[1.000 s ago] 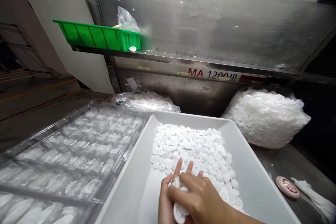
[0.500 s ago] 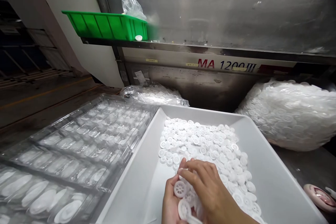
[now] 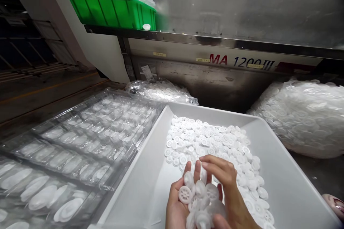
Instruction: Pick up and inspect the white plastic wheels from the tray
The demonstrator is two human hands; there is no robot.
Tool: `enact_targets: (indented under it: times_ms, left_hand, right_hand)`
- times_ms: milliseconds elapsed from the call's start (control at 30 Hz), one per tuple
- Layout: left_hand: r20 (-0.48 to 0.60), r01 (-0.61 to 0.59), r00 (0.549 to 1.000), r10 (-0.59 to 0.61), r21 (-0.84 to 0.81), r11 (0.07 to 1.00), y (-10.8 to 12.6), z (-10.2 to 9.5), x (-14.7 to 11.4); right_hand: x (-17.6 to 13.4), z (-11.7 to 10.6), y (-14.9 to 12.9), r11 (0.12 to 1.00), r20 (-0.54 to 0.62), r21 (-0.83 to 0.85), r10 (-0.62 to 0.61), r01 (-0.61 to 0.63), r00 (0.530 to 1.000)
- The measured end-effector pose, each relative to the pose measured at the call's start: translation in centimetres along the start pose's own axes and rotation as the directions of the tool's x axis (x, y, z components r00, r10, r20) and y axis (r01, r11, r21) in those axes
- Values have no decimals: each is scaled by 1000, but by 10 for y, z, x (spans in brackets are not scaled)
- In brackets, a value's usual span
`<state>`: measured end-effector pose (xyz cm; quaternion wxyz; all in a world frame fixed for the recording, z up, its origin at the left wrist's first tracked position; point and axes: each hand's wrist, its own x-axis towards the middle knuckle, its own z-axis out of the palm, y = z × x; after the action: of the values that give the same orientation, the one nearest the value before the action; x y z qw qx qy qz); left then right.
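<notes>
— White plastic wheels [image 3: 200, 195] are seen cupped in the left hand [image 3: 177, 204], held low over a grey bin [image 3: 282, 189]. How are the fingers set?

— The left fingers [image 3: 186, 170] are curled up around a small heap of wheels, spoked faces showing. The right hand [image 3: 228, 189] is laid over the heap from the right, its fingers [image 3: 215, 162] bent down onto the top pieces; whether one wheel is pinched there cannot be told. Neither hand is clenched shut.

— And the rest of the wheels?

— A loose layer [image 3: 215, 143] is spread across the far half of the bin, just beyond the hands. More are packed in a clear bag [image 3: 303, 114] to the right and in a flatter bag [image 3: 161, 91] behind the bin.

— What is placed alongside?

— Clear blister trays [image 3: 80, 143] are stacked to the left, touching the bin's wall, with white pieces seated in the near pockets. A green crate [image 3: 113, 10] is perched on the machine ledge above, a single white cap [image 3: 146, 27] at its foot.

— What could go wrong from here?

— The heap looks overfilled for one palm. If the hand is tilted or the fingers are eased, wheels could be spilled; over the bin little would be lost, but carried toward the trays some could be dropped into the wrong pockets or onto the floor.
</notes>
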<state>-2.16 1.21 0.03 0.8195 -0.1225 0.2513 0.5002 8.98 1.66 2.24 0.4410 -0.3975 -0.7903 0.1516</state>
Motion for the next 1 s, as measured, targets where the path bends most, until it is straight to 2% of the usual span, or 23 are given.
enact_targets:
  times_ms: [167, 367, 533, 600, 700, 767, 833, 933, 1000]
  left_hand:
    - [-28, -66, 997, 66, 0, 998, 3, -5, 1]
    - [-36, -83, 996, 85, 41, 996, 4, -3, 0]
    - [14, -106, 994, 106, 78, 991, 7, -1, -3]
    - [59, -146, 988, 141, 90, 985, 10, 2, -5]
    - [112, -184, 979, 172, 106, 977, 14, 5, -7]
    - [136, -186, 976, 169, 122, 975, 15, 6, -6]
    - [183, -190, 970, 162, 150, 970, 16, 5, -5]
    - [256, -176, 958, 127, 179, 968, 17, 2, -4]
    - [236, -183, 962, 135, 191, 964, 16, 2, -5]
  right_hand:
    - [-1, 1, 3, 998, 80, -36, 55, -52, 995]
    - [-6, 9, 13, 982, 200, -43, 189, -184, 961]
    - [1, -5, 15, 965, 292, 52, 233, -258, 928]
    - [7, -18, 14, 941, 368, 108, 263, -322, 892]
    - [20, -40, 11, 884, 560, 136, 304, -446, 771]
    - [28, -50, 10, 870, 634, 118, 306, -479, 711]
    - [33, -55, 11, 862, 656, 127, 298, -491, 693]
    - [37, -53, 16, 823, 668, 208, 275, -529, 691]
    - [36, -50, 20, 794, 656, 259, 273, -550, 704]
